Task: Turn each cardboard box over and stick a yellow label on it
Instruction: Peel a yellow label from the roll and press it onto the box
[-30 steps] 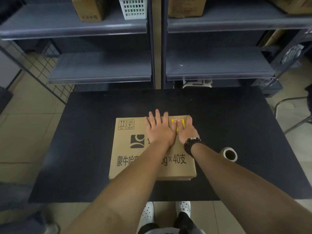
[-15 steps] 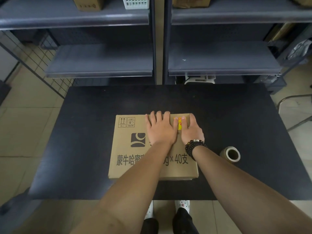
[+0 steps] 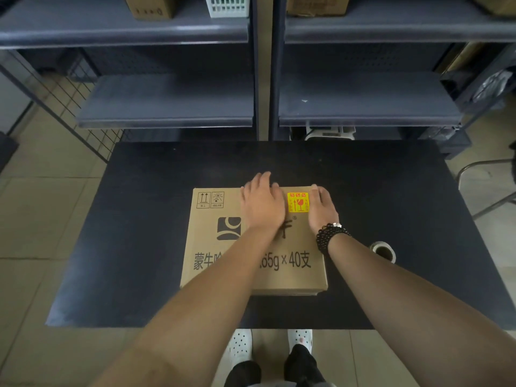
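Flanking the yellow label [image 3: 298,202] with flat, released fingers [image 3: 317,189], your left hand [image 3: 261,203] and right hand [image 3: 322,209] grasp nothing | cardboard box [image 3: 251,263] lies mid-tabletop [image 3: 139,233], label near its far right corner | rub every label edge down firmly (corners look likeliest to lift) | label roll [image 3: 383,250] sits beside your right wrist

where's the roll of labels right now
In the head view the label roll sits on the black table, right of the cardboard box, just beyond the right wrist's bead bracelet.
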Available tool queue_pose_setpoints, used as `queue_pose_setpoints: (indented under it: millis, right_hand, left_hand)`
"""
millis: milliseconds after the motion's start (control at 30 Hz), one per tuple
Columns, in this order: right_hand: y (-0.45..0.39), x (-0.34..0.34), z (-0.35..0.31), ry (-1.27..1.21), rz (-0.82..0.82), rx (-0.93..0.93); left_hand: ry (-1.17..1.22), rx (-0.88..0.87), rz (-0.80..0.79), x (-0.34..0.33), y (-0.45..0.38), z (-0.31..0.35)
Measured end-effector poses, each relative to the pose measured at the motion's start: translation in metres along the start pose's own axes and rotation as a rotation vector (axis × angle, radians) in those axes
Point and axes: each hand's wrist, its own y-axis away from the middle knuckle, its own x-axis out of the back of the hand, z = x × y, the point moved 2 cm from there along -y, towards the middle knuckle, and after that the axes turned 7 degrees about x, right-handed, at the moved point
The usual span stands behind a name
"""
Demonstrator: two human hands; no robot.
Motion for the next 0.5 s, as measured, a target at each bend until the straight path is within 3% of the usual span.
queue_pose_setpoints:
  millis: [67, 200, 267, 367, 500]
  right_hand:
    - [-0.008, 0.011, -0.003, -0.075, 0.001, -0.07]
    - [-0.028, 0.032, 0.004, -0.148, -0.025, -0.408]
    - [-0.034, 0.038, 0.014, -0.165, -0.077, -0.53]
    - [-0.035, 0.038, 0.016, -0.155, -0.174, -0.597]
    - [-0.029, 0.028, 0.011, -0.171, -0.282, -0.667]
  left_hand:
    - [0.158, 0.071, 0.105, 0.027, -0.016, -0.003]
    - [0.102, 0.385, 0.195, 0.09, -0.061, -0.051]
    - [0.077, 0.614, 0.122, 0.11, -0.072, -0.09]
    - [0.373, 0.908, -0.068, 0.121, -0.064, -0.125]
    - [0.546, 1.06, -0.43, 0.106, -0.047, -0.151]
